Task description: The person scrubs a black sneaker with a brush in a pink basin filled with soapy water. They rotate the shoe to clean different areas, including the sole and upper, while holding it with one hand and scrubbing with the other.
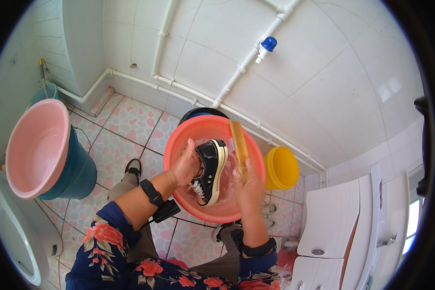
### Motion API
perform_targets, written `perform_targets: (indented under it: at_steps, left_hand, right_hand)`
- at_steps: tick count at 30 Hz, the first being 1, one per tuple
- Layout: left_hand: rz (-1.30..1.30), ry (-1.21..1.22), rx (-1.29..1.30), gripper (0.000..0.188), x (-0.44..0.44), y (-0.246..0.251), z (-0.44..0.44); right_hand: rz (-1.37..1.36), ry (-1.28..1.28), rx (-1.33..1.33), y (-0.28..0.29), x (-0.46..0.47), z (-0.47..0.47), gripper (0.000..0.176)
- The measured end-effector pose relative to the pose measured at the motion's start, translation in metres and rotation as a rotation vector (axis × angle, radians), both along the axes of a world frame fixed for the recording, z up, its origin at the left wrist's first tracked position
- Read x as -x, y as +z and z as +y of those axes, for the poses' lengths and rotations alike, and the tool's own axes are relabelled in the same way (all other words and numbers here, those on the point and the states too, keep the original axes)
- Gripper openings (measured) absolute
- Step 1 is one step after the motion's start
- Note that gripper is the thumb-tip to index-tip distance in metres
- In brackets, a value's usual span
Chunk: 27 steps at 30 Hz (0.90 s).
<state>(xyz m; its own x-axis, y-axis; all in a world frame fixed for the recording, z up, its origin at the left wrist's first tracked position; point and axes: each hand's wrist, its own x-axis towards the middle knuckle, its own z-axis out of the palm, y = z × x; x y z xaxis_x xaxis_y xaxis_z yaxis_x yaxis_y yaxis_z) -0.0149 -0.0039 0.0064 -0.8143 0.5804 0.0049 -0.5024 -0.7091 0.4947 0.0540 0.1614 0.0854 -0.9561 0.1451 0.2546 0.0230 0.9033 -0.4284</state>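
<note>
A black canvas sneaker (211,170) with white laces and a cream rubber sole is held over a coral-red plastic basin (174,145). My left hand (187,166) grips it at the ankle opening, with some fingers hidden inside the shoe. The sole faces right, towards a yellow-handled scrub brush (239,145) with red and white bristles. My right hand (249,186) is closed around the brush's lower end, and the bristles point at the shoe's heel, seemingly a little apart from it. Soapy water (230,192) lies in the basin beneath.
A yellow bucket (282,168) stands right of the basin; a dark tub (203,111) shows behind it. To the left, a pink basin (40,148) rests tilted on a teal bucket (76,166). White pipes (188,95) and a blue-handled tap (267,46) line the tiled wall. White cabinets (328,217) are at right.
</note>
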Motion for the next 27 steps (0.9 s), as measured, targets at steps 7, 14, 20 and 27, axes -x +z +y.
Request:
perform_targets:
  at_steps: [7, 14, 20, 27]
  left_hand:
    - [-0.017, 0.075, -0.17, 0.076, 0.001, 0.009, -0.012]
    - [-0.061, 0.047, -0.118, 0.076, 0.009, -0.003, -0.017]
    - [-0.104, -0.021, 0.058, 0.079, 0.011, -0.006, -0.018]
    - [-0.101, 0.022, 0.174, 0.081, 0.005, 0.001, -0.008]
  right_hand:
    - [-0.334, -0.088, -0.157, -0.046, 0.013, 0.025, 0.05]
    - [-0.659, 0.015, -0.233, -0.068, 0.002, 0.025, 0.049]
    - [-0.443, -0.127, 0.01, -0.039, -0.035, 0.041, 0.047]
    - [0.042, 0.197, 0.293, -0.026, -0.045, -0.018, 0.052]
